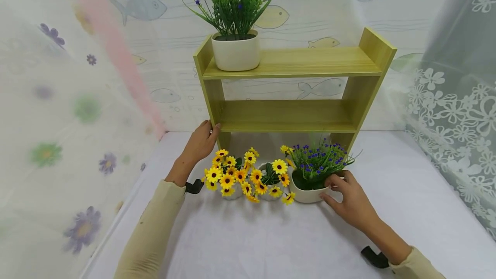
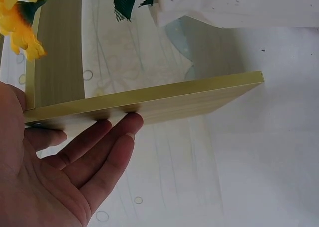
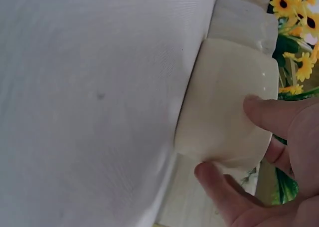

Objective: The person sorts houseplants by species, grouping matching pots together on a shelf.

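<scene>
Gripping cream pot (image 1: 306, 193) w/ right hand (image 1: 350, 201) — left hand (image 1: 199, 143) steadying shelf (image 1: 288, 115).

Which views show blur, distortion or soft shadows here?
Head view: evenly lit, wide-angle bend at the edges, the curtains at the sides smeared. Left wrist view: the yellow-green wooden shelf is sharp, with faint finger shadows on its edge. Right wrist view: the cream ceramic pot is soft, too close to focus.

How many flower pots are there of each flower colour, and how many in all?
Purple-flowered pots: 2, one on the shelf's top board, one on the table held by the right hand.
Yellow-flowered pots: 2.
Total: 4 pots.
</scene>
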The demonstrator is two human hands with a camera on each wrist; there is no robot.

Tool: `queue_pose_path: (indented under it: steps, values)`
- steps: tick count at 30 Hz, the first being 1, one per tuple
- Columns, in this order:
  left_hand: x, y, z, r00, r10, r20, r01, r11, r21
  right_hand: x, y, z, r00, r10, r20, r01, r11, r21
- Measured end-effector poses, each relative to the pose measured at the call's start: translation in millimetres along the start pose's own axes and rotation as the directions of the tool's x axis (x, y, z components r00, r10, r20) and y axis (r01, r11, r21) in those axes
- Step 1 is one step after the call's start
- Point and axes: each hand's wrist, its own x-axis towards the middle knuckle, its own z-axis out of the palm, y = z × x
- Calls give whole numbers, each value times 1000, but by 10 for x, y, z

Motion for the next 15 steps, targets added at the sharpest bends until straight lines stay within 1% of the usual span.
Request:
queue_pose_path:
  steps: [4,9,12,15]
  values:
    - [-12,-3,5,1000,-8,1,8,1000,-3,2,29,2,1000,-5,6,5,1000,18]
    - [-13,18,5,1000,-12,4,12,1000,-4,18,2,-55,999,-36,-32,36,999,-17]
    - [-9,25,2,1000,-7,1,7,1000,-1,67,-48,-154,998,-46,-48,44,998,-39]
    - [-11,20,1,1000,-8,-2,8,1000,3,149,-108,-302,997,-53,-51,50,997,-50]
